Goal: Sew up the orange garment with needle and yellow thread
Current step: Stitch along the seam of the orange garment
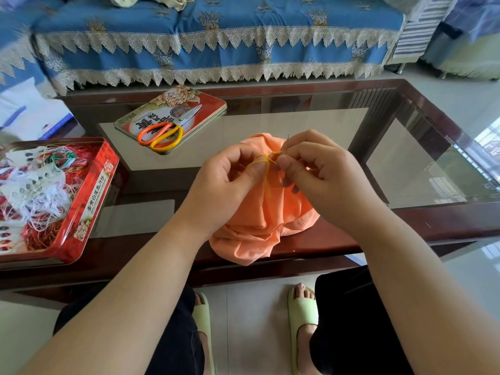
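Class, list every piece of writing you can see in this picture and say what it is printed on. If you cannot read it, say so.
Side of the red tin holding threads: a column of Chinese characters, too small to read with certainty.
Tin lid under the scissors: large red Chinese characters, upside down and partly covered, unreadable.
Nothing else carries text.

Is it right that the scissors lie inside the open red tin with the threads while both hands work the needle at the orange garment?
Not quite. In the head view the scissors lie on the tin lid, not in the open red tin. Both hands, left and right, do work the needle at the orange garment.
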